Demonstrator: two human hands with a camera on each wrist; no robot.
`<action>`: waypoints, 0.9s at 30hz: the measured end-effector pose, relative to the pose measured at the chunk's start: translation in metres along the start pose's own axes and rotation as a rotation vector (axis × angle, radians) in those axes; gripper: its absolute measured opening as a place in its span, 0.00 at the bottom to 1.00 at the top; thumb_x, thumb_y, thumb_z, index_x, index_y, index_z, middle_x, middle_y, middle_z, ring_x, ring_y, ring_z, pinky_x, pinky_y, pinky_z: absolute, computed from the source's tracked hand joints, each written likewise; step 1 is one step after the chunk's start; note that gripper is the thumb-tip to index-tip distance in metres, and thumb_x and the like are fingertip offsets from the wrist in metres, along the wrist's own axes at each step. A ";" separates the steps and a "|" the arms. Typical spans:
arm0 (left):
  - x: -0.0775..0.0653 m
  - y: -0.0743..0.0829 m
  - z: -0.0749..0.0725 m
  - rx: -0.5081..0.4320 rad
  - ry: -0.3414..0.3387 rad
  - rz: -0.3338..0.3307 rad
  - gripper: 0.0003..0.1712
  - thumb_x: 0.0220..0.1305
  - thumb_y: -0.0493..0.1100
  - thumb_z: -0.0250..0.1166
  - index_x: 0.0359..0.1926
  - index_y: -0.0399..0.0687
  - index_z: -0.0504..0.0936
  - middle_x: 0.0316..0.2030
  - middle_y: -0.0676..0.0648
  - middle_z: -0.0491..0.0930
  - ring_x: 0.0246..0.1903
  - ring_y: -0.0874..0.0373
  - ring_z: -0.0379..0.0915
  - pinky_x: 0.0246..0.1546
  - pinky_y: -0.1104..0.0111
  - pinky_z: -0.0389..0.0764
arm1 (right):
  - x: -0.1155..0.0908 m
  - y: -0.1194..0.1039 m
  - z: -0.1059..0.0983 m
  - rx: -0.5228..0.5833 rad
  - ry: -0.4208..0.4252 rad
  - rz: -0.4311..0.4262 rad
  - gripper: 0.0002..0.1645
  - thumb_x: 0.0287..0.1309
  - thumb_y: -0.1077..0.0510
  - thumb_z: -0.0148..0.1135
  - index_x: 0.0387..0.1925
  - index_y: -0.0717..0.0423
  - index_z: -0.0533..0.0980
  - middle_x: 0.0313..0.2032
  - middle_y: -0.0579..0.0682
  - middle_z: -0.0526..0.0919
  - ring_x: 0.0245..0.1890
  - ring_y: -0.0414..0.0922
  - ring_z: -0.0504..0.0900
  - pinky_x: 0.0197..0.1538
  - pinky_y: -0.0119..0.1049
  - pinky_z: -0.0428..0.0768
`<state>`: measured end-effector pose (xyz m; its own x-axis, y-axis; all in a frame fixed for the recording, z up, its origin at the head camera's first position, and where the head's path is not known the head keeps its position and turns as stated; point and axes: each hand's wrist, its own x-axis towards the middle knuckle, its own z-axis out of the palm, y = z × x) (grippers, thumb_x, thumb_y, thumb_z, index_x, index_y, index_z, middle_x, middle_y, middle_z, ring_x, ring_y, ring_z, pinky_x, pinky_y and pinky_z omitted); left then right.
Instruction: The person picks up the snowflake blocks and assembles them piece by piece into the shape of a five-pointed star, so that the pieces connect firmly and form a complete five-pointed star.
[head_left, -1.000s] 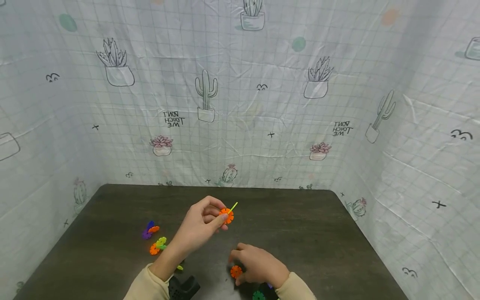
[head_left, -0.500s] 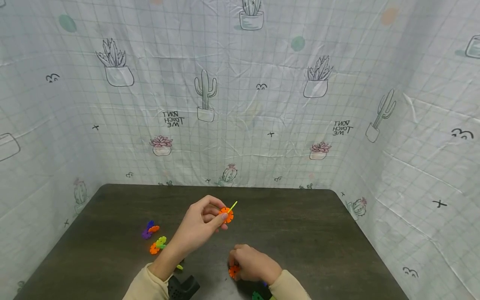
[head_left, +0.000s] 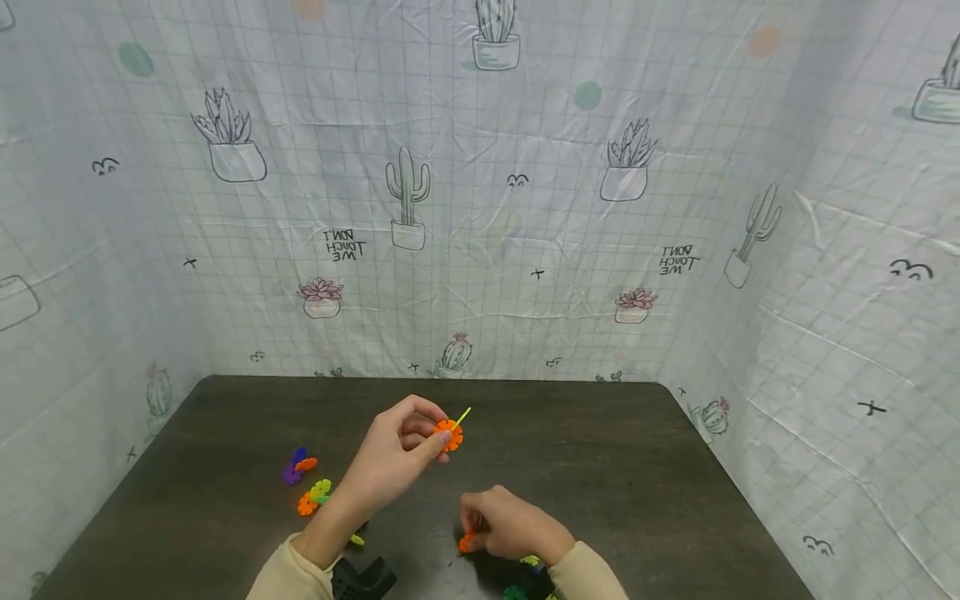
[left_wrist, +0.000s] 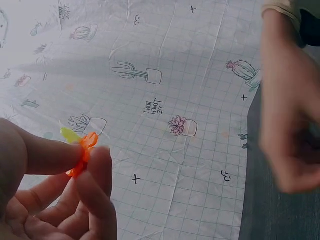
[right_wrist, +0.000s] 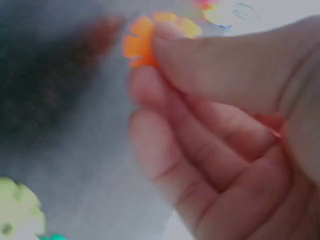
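Observation:
My left hand [head_left: 397, 450] is raised over the middle of the table. Between thumb and fingers it pinches an orange notched plastic disc [head_left: 453, 437], which has a yellow disc [left_wrist: 69, 134] slotted into it at an angle. Lower and to the right, my right hand [head_left: 513, 527] is close over the tabletop. Its thumb and index finger pinch another orange notched disc [right_wrist: 141, 42], partly covered by the thumb in the right wrist view. The other fingers of that hand are curled in toward the palm.
To the left lie a joined purple, blue and orange cluster [head_left: 292, 473] and an orange, yellow and green one [head_left: 307, 505]. A black object [head_left: 367, 579] sits by the left sleeve. Near the right forearm are a green disc [head_left: 514, 592] and yellow pieces [head_left: 531, 561]. Patterned cloth surrounds the dark table.
My right hand has closed its thumb and finger on the orange disc that lay beneath it. My left hand keeps its pinch, almost unmoved. The head view has tilted slightly.

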<state>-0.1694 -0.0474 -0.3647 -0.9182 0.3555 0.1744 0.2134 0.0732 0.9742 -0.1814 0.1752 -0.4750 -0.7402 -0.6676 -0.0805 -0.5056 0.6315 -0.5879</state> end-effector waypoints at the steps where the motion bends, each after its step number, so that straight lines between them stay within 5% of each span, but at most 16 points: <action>1: 0.000 0.000 0.000 0.011 0.006 0.010 0.14 0.70 0.41 0.67 0.50 0.39 0.77 0.38 0.41 0.85 0.32 0.54 0.84 0.35 0.68 0.83 | -0.001 0.000 -0.002 0.038 0.054 -0.029 0.12 0.61 0.64 0.70 0.31 0.50 0.73 0.25 0.39 0.78 0.21 0.28 0.72 0.27 0.24 0.74; 6: 0.000 -0.002 -0.001 0.073 0.023 0.052 0.12 0.69 0.42 0.68 0.49 0.41 0.78 0.38 0.43 0.87 0.33 0.56 0.82 0.33 0.68 0.80 | -0.005 -0.014 -0.016 0.182 0.473 -0.178 0.10 0.63 0.64 0.68 0.41 0.49 0.77 0.35 0.46 0.87 0.30 0.32 0.84 0.35 0.30 0.85; 9: 0.000 -0.002 -0.001 0.083 0.023 0.064 0.12 0.69 0.42 0.68 0.48 0.42 0.79 0.38 0.43 0.87 0.33 0.57 0.82 0.33 0.68 0.79 | -0.006 -0.027 -0.025 0.177 0.739 -0.295 0.13 0.61 0.66 0.70 0.44 0.51 0.80 0.37 0.49 0.88 0.32 0.37 0.87 0.36 0.33 0.87; 12: 0.000 -0.002 -0.001 0.083 0.026 0.072 0.12 0.69 0.42 0.68 0.48 0.42 0.79 0.38 0.43 0.87 0.33 0.57 0.82 0.33 0.68 0.79 | -0.008 -0.039 -0.036 0.154 0.898 -0.405 0.14 0.58 0.72 0.69 0.44 0.56 0.82 0.37 0.54 0.88 0.31 0.41 0.87 0.35 0.31 0.86; 16: 0.000 -0.002 0.000 0.100 0.025 0.075 0.11 0.68 0.41 0.69 0.47 0.42 0.79 0.36 0.44 0.87 0.32 0.56 0.81 0.33 0.69 0.80 | -0.010 -0.052 -0.047 0.140 0.949 -0.487 0.17 0.56 0.77 0.67 0.44 0.58 0.82 0.37 0.56 0.87 0.33 0.42 0.88 0.37 0.30 0.86; 27: 0.000 -0.003 0.000 0.100 0.020 0.079 0.10 0.68 0.38 0.68 0.47 0.42 0.80 0.34 0.43 0.86 0.32 0.55 0.81 0.34 0.69 0.81 | -0.011 -0.058 -0.058 -0.083 0.927 -0.532 0.20 0.52 0.76 0.71 0.43 0.54 0.82 0.38 0.48 0.87 0.36 0.40 0.86 0.43 0.25 0.83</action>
<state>-0.1704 -0.0479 -0.3674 -0.9034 0.3453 0.2540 0.3167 0.1382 0.9384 -0.1692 0.1685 -0.3933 -0.4459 -0.3269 0.8332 -0.8653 0.3956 -0.3078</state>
